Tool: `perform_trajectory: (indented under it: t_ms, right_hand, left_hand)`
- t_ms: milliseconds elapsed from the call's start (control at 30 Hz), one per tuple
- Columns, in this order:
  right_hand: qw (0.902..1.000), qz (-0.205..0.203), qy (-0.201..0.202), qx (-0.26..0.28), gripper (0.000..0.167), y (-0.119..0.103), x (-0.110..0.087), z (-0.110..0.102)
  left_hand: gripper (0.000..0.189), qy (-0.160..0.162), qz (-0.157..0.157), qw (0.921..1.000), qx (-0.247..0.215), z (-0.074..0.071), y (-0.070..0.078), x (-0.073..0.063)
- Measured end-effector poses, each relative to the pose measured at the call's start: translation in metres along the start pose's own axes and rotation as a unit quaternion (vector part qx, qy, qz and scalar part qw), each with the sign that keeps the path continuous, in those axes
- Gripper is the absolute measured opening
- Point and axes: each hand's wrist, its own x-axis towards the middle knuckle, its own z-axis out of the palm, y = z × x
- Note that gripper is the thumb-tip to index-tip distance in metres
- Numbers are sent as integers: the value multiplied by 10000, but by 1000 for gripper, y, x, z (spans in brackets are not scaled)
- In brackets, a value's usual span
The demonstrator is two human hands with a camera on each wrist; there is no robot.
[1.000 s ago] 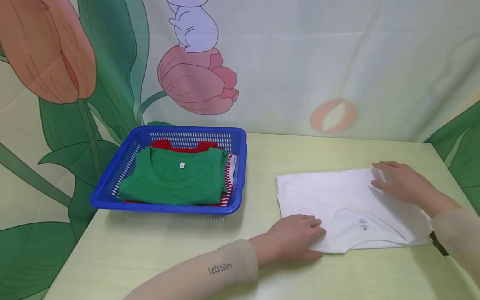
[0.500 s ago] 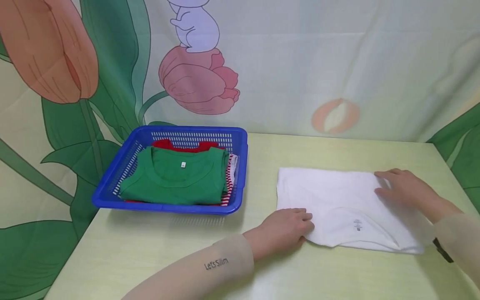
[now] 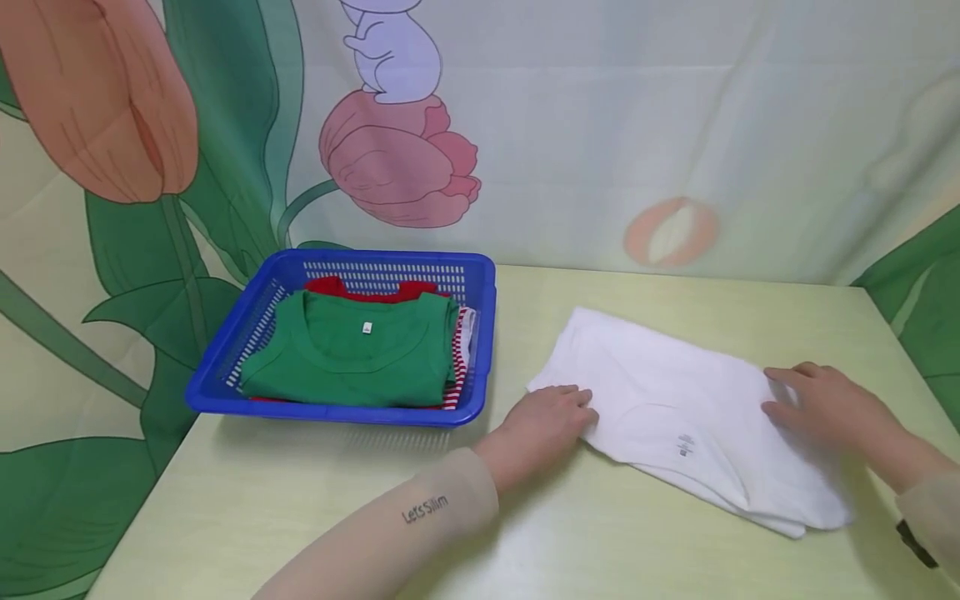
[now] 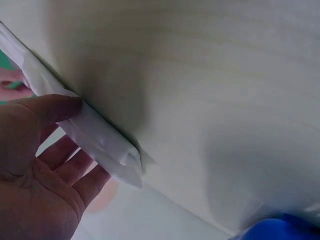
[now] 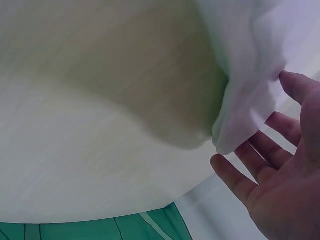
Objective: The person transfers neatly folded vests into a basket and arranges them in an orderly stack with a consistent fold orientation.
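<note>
A folded white shirt (image 3: 660,392) lies slantwise on the table, its round neckline and small printed neck label facing up. My left hand (image 3: 551,417) holds its left front edge. In the left wrist view the thumb of that hand (image 4: 45,170) lies along the near edge, while the fingers reach over the top of the cloth. At the shirt's right end, my right hand (image 3: 836,412) rests with fingers loosely extended. The right wrist view has this hand (image 5: 285,165) with spread fingers against the cloth's end and the thumb tip at its surface.
A blue plastic basket (image 3: 341,415) stands left of the shirt on the pale table (image 3: 600,542). In it lie a folded green top (image 3: 360,379), red clothing (image 3: 330,286) and red-and-white striped fabric (image 3: 453,379). A curtain with printed tulips (image 3: 562,150) hangs behind the table.
The left hand has moved left and away from me with the shirt's left end. My right hand has drawn nearer, and the shirt has turned from straight to slanted.
</note>
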Motion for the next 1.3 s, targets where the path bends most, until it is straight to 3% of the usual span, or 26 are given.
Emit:
perform_trajectory:
  t_ms: [433, 700, 900, 1100, 1300]
  right_hand:
    - [9990, -16, -22, -454, 53, -20, -20, 4]
    - [9965, -308, 12, -771, 37, -37, -31, 4]
    - [9964, -286, -21, -792, 34, -45, -34, -5]
    - [9979, -316, 164, -548, 50, -44, -18, -24]
    - [9970, -658, 398, -86, 54, -54, 14, -38]
  left_hand:
    - [27, 180, -418, 9987, 221, 5, -19, 16]
    - [29, 146, -738, 9966, 343, 6, -24, 17]
    - [30, 85, -812, 9960, 351, 5, -24, 19]
    - [39, 171, -650, 9976, 149, -8, -5, 16]
    - [32, 564, 75, 9984, 13, -19, 37, 12]
